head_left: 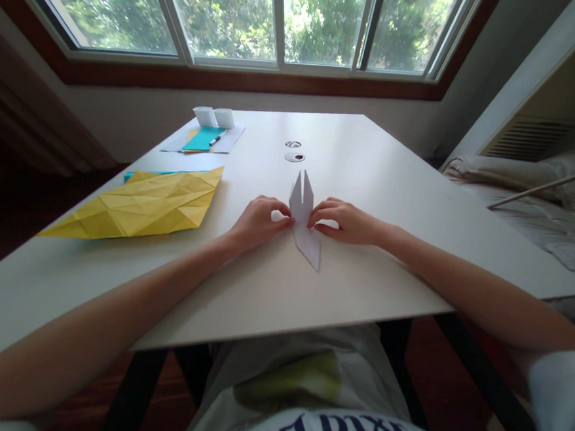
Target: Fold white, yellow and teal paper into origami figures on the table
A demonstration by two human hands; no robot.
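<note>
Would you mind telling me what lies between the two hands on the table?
In the head view, a folded white paper model sits between the left hand and right hand, both pinching it.

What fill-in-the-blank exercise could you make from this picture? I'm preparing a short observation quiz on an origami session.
1. Both hands, the left hand and the right hand, pinch a folded paper model whose colour is ____.
2. The large creased sheet left of the hands is ____.
3. The model's two points aim toward the ____.
4. A pen lies on a ____ sheet.

Missing words: white; yellow; window; turquoise
</note>
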